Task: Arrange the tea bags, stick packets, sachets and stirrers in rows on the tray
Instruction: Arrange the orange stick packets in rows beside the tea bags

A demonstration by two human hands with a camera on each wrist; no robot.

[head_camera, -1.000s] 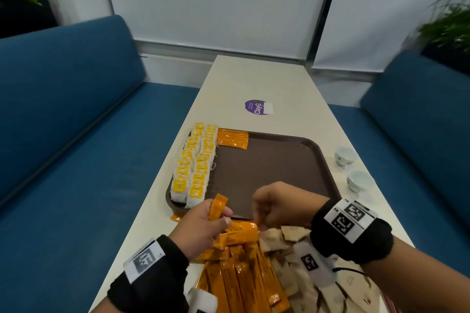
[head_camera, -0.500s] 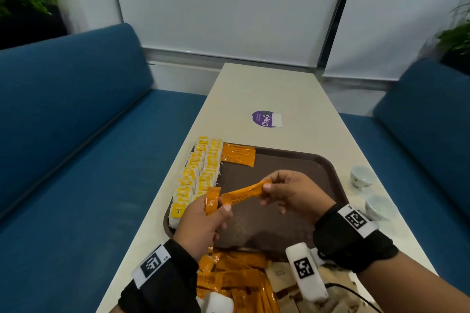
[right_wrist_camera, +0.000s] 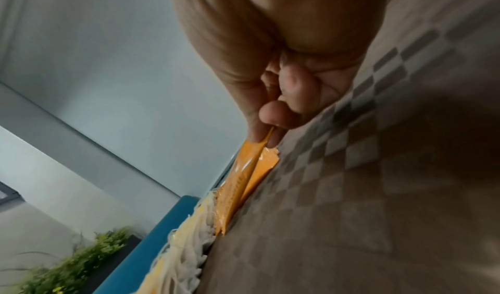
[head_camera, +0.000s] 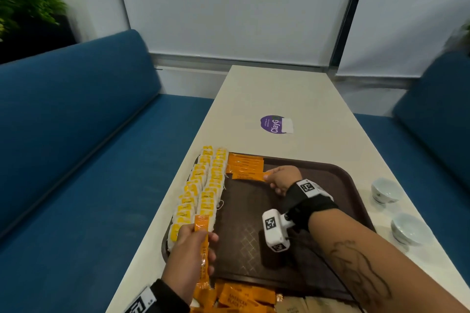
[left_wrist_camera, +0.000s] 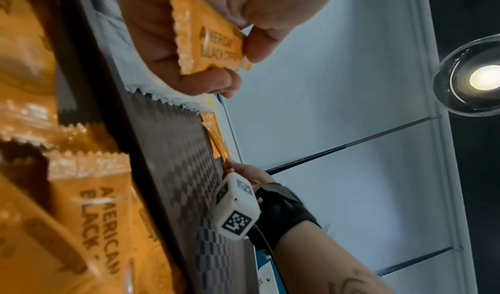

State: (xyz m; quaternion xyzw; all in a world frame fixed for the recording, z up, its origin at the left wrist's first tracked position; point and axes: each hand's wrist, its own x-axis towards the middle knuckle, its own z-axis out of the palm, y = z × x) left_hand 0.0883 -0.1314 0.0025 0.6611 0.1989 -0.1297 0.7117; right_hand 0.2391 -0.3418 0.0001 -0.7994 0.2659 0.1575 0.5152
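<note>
Up at the far end of the tray [head_camera: 338, 173], the right hand [head_camera: 283, 179] pinches one end of an orange stick packet [head_camera: 250, 176] between thumb and fingertips, laying it just beside the orange sticks [head_camera: 245, 162] already lined up there. Nearer, the left hand [head_camera: 192, 246] grips a second orange stick [head_camera: 201, 241], printed "American Black Coffee", upright over the tray's near left corner.

That tray is dark brown with a diamond-patterned floor and sits on a long cream table [head_camera: 292, 94] flanked by blue benches [head_camera: 76, 114], with pale roller blinds [head_camera: 229, 2] beyond. Two rows of yellow-labelled tea bags [head_camera: 203, 185] run along the tray's left edge. Loose orange sticks [head_camera: 241, 297] are heaped at its near edge, brown sachets [head_camera: 300, 305] beside them. Two small white cups [head_camera: 385, 192] stand right of the tray, a purple sticker [head_camera: 276, 124] farther up, and potted greenery [head_camera: 28, 7] at the far left.
</note>
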